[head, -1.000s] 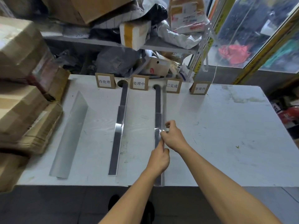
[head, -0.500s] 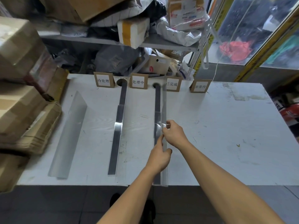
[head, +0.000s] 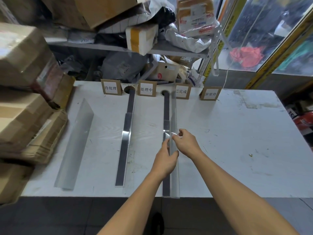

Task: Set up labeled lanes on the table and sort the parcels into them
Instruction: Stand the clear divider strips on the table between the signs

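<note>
Three clear plastic dividers lie lengthwise on the white table (head: 237, 133). The left divider (head: 74, 143) and the middle divider (head: 126, 138) lie untouched. My left hand (head: 166, 158) grips the third divider (head: 172, 116) near its middle, fingers on one side and thumb on the other. My right hand (head: 186, 141) pinches its top edge just beyond. Several cardboard label cards with Chinese text stand along the far edge, among them the leftmost card (head: 111, 87) and the rightmost card (head: 210, 94).
Stacked cardboard boxes (head: 25, 92) crowd the table's left side. A shelf (head: 152, 48) behind the table is piled with parcels and mailing bags. Two round cable holes (head: 129, 89) sit in the table by the cards. A glass door (head: 271, 39) is at the right.
Both hands have stayed on the third divider; my right hand has slid slightly along its top edge and the divider has shifted a little toward the right.
</note>
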`<state>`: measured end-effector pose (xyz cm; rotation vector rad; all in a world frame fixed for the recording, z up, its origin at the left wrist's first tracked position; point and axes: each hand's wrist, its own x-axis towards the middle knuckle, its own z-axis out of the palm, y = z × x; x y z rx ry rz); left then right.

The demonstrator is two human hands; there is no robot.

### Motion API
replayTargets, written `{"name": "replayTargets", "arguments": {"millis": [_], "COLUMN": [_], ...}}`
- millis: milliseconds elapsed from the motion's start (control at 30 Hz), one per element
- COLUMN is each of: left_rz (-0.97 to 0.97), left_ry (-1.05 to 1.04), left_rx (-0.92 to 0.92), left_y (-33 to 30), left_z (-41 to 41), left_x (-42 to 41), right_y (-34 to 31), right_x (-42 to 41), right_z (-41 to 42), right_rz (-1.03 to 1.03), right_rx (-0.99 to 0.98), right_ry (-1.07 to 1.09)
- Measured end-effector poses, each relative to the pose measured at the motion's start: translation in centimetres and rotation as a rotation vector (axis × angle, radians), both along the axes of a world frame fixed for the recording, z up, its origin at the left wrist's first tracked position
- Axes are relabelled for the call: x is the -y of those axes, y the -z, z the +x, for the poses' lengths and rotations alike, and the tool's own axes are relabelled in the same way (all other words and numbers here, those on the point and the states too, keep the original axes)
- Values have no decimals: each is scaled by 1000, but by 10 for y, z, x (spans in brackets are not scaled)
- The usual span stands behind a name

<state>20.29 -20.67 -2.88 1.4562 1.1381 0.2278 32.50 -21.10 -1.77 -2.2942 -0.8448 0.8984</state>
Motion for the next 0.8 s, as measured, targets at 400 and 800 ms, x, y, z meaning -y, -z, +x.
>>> {"name": "replayTargets", "arguments": {"millis": [400, 800], "left_rz": [194, 555], "left_ry": [-135, -516], "left_rx": [76, -133], "left_y": [-50, -55], "left_z": [-51, -223], "left_x": [-77, -177], "right_y": [-56, -47], "right_x": [-59, -165], "right_z": [-60, -218], "right_rz": [386, 191], "right_rx": [239, -30], "right_ry": [-98, -453]}}
